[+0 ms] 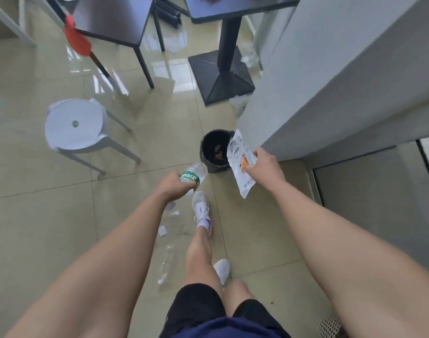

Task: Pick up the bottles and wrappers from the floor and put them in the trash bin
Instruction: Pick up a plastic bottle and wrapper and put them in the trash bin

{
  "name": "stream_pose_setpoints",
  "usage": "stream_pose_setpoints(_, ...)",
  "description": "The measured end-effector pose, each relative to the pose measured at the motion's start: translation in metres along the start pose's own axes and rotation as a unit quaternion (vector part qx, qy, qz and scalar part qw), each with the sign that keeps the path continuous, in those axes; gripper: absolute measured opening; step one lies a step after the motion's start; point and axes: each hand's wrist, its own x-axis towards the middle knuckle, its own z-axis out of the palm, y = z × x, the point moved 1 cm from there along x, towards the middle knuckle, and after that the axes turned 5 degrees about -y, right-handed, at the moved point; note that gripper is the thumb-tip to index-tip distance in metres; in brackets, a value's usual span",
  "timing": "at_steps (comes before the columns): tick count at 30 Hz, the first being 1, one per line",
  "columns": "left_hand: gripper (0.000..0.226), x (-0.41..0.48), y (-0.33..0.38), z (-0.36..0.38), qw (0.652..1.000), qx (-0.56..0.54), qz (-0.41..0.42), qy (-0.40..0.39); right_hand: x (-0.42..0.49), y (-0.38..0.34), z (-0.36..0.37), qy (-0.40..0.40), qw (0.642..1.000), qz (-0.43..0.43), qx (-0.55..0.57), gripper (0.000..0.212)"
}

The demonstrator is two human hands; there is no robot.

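Forearms [106, 269] out: left hand [175, 187] grips a bottle [194, 173], right hand [265, 170] pinches a wrapper [240, 164]; I fear either missing the small trash bin [204, 143].

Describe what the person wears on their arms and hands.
Nothing visible. The left hand and right hand are ungloved; the left arm and right arm are uncovered to the frame's edge: no sleeves, watch or bracelet. Rings are too small to tell.

Green-labelled bottle [194, 175], white wrapper [239, 160] near bin [214, 168]

Green-labelled clear bottle [194, 173], white wrapper [240, 163] with seemingly orange print, black bin [206, 142].
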Motion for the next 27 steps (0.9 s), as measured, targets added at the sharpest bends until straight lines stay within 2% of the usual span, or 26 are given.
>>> stream_pose_setpoints(3, 0.055, 0.071, 0.009, -0.003, 0.999, -0.040, -0.024, -0.017, 0.073, -0.005, 0.016, -0.025, 1.000, 0.011, 0.005, 0.023)
stream_pose_setpoints(6, 0.060, 0.143, 0.014, -0.001, 0.997, -0.055, -0.043, -0.017, 0.149, -0.010, 0.042, -0.060, 0.998, 0.016, -0.011, 0.028)
stream_pose_setpoints(15, 0.047, 0.342, -0.002, 0.064, 0.992, -0.099, -0.079, -0.018, 0.367, 0.027, 0.159, -0.074, 0.993, 0.022, -0.093, 0.024)
stream_pose_setpoints(22, 0.048, 0.470, 0.004, 0.121, 0.986, -0.135, -0.082, -0.049, 0.464, 0.075, 0.233, -0.082, 0.985, 0.029, -0.151, 0.024)
stream_pose_setpoints(27, 0.048, 0.522, 0.017, 0.137, 0.993, -0.079, -0.066, -0.051, 0.491, 0.085, 0.247, -0.075, 0.983, 0.003, -0.170, 0.031)
